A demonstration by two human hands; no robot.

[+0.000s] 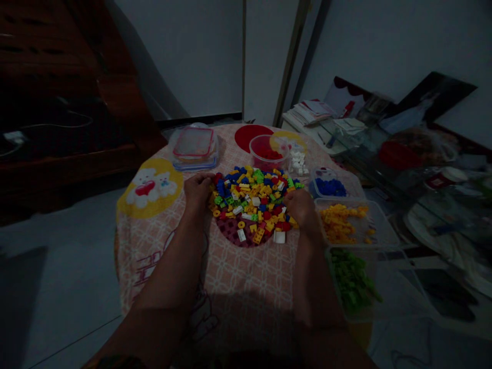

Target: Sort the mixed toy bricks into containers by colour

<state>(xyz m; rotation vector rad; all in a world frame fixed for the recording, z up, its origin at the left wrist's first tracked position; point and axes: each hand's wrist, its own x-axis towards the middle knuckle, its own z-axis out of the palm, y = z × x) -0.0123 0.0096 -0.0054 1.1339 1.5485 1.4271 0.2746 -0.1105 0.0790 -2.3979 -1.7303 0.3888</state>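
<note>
A heap of mixed toy bricks in yellow, blue, green, red and white lies on the patterned cloth. My left hand touches the heap's left edge, its fingers curled; whatever they hold is too small to make out. At the right edge of the heap, my right hand is closed, with its fingertips hidden among the bricks. To the right, clear boxes hold blue bricks, yellow bricks and green bricks. Red bricks fill part of a round tub behind the heap, beside white bricks.
Stacked lidded containers stand at the table's back left. A red disc lies behind the round tub. Papers and a glass shelf with bags and a cup are on the right. A wooden bench stands at the left.
</note>
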